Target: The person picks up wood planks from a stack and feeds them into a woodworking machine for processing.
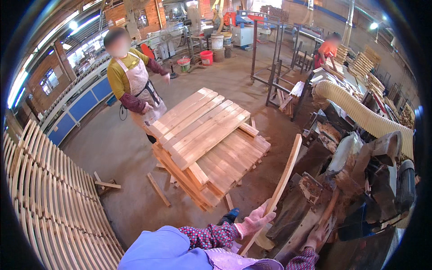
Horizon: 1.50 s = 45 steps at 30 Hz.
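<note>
My left hand (255,220), in a pink knitted glove, is closed around a long wooden strip (288,164). The strip stands tilted, its upper end leaning away to the right and its lower end by my lap. My right hand (317,236) is down at a dusty machine (310,186) on the right, its fingers curled on the lower end of a reddish-brown bar (331,204). Whether that bar is loose wood or part of the machine, I cannot tell. Ahead of me a stack of wooden boards (211,135) has several planks laid across its top.
A person (135,81) in an apron stands behind the stack; another person (328,49) bends over wood at the far right. Curved racks of slats (58,193) line the left. A ribbed hose (364,108) arches over the machine. Loose wood pieces (158,189) lie on the floor.
</note>
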Available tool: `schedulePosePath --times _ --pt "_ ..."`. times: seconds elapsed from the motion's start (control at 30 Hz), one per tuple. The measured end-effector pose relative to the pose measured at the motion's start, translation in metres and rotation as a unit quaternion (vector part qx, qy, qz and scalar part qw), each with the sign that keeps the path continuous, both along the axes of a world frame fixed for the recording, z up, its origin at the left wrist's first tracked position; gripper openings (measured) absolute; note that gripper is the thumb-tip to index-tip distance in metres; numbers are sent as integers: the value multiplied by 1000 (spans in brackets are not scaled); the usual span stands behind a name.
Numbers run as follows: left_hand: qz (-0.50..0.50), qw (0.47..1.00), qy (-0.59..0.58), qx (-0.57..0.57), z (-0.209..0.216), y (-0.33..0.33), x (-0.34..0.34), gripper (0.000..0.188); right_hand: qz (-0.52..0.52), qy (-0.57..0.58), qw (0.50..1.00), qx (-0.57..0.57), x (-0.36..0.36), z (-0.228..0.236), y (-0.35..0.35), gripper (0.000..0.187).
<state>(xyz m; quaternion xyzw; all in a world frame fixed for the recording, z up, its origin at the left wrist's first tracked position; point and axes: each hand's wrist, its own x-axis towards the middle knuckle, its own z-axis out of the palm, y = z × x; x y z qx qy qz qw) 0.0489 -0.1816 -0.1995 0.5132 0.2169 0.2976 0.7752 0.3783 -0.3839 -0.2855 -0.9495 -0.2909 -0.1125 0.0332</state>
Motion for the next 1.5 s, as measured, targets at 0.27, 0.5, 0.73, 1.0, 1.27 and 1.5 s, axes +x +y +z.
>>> schedulePosePath --times 0.27,0.5,0.73,1.0,1.27,1.5 --pt "52 995 33 81 1 -5 7 74 216 506 711 438 -132 105 62 45" --pt "-41 756 200 622 45 23 -21 77 74 545 692 467 -304 136 6 88" --pt "73 514 663 540 41 279 -107 93 0 228 964 135 -283 76 -93 75" --pt "38 444 778 443 60 332 -137 88 -20 66 997 -14 -169 29 -52 62" --pt "68 438 683 580 18 329 -129 61 25 -44 996 -69 -24 61 30 54" --pt "62 973 195 104 99 184 -130 66 187 483 749 413 -169 138 101 36"
